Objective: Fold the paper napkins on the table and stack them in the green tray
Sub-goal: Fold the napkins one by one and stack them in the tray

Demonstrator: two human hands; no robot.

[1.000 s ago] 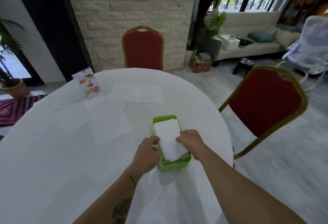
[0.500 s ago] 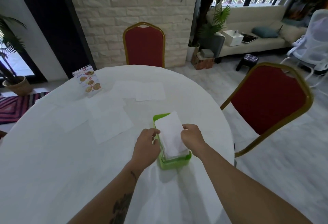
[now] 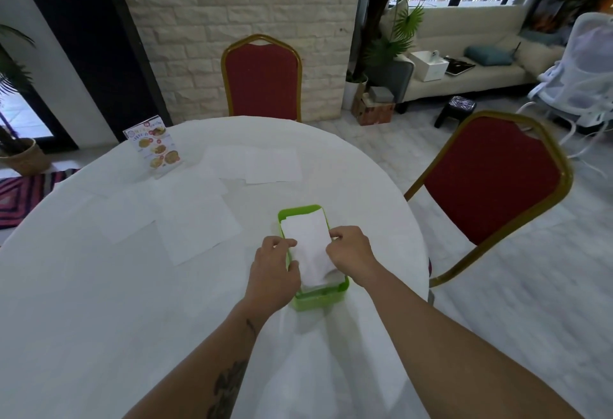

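Note:
A green tray (image 3: 318,297) sits on the white round table (image 3: 99,302), right of the middle. A folded white napkin (image 3: 310,246) lies on top of the stack in it, slightly raised and tilted. My left hand (image 3: 273,272) pinches the napkin's left edge. My right hand (image 3: 351,249) pinches its right edge. Several unfolded white napkins lie flat further back, one large sheet (image 3: 195,226) left of the tray and others (image 3: 262,166) toward the far edge.
A menu card (image 3: 154,146) stands at the table's far left. One red chair (image 3: 262,77) is behind the table, another (image 3: 491,176) at its right. A sofa, plants and a stool fill the room beyond.
Both hands have moved from the near end of the napkin up along its sides, and the napkin now sits lifted and skewed on the tray.

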